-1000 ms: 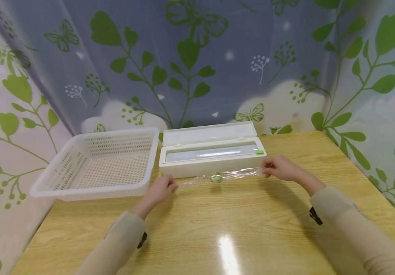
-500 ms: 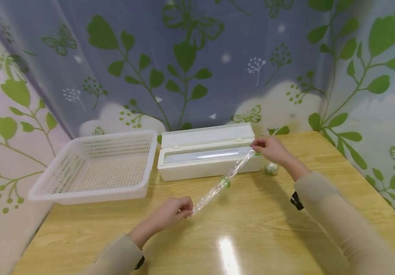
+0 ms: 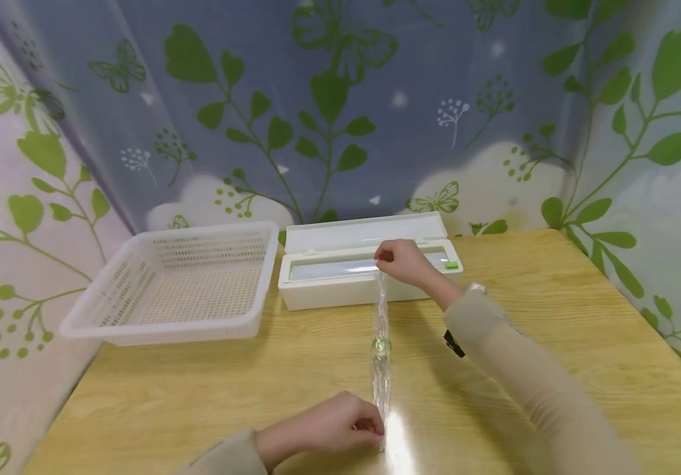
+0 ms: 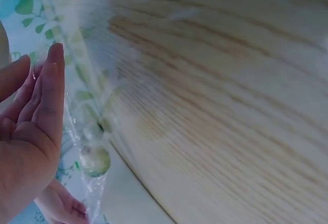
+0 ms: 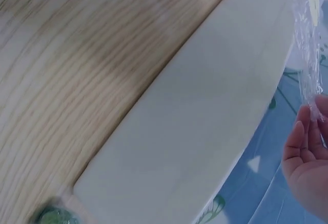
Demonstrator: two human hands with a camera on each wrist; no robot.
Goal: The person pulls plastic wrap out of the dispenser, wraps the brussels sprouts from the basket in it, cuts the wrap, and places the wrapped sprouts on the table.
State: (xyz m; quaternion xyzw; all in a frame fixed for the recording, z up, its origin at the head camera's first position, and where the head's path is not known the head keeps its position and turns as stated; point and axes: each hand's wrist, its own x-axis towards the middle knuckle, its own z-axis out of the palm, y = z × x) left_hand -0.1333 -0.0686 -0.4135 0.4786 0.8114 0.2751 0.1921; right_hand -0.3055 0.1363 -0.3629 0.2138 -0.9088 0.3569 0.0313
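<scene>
A strip of cling film [image 3: 381,382], gathered and twisted, runs almost straight from near to far in the head view. Inside its middle sits a small round green thing [image 3: 382,345], seen as a greenish ball [image 4: 96,160] in the left wrist view. At the near end, my left hand [image 3: 340,422] pinches the film with thumb and fingers. My right hand [image 3: 404,260] pinches the far end, in front of the open white cling film box [image 3: 340,291]. The right wrist view shows the film [image 5: 307,44] running up from my fingertips.
Inside the box lies a film roll [image 3: 328,269], with a green slider [image 3: 451,265] at its right end. A white plastic basket [image 3: 198,330] stands left of it. Another wrapped green ball [image 5: 55,216] lies by the box's right end, mostly behind my right sleeve in the head view.
The stretched film has swung from crosswise to nearly lengthwise. My left hand has come toward me and rightward; my right hand has moved left over the box. Both keep their pinch.
</scene>
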